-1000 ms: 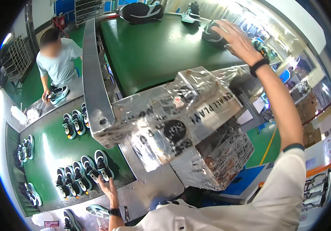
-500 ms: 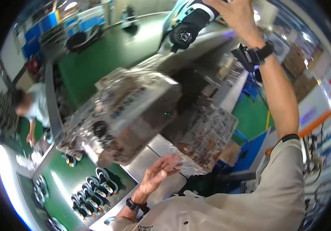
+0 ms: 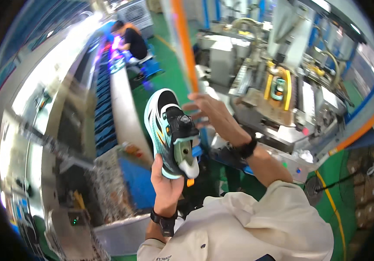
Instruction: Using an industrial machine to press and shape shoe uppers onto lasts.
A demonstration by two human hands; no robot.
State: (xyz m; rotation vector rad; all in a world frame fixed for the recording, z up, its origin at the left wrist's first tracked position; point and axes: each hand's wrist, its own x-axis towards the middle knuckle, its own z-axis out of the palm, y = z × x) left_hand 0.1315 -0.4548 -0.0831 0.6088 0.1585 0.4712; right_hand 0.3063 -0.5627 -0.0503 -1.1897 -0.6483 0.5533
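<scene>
A sneaker (image 3: 157,126) in black, white and mint green is held up in front of me, toe pointing away. A black round knob sits on its upper, and a greenish shoe last (image 3: 183,152) fills its opening. My left hand (image 3: 167,187) grips the sneaker from below at the heel, thumb along its left side; the other fingers are hidden behind it. My right hand (image 3: 215,116) is just right of the toe end, fingers apart and holding nothing. Whether its fingertips brush the sneaker is hard to tell.
On the left runs a long conveyor (image 3: 128,108) beside blue racks. A person (image 3: 135,43) sits at its far end. A metal machine (image 3: 278,117) with yellow bars around a green-and-white item stands right, behind an orange post (image 3: 186,48). A cable crosses the floor at right.
My view has swung to the right, from the foil-wrapped machine to the conveyor and press. The sneaker has passed from my raised right hand to my left, which was empty before.
</scene>
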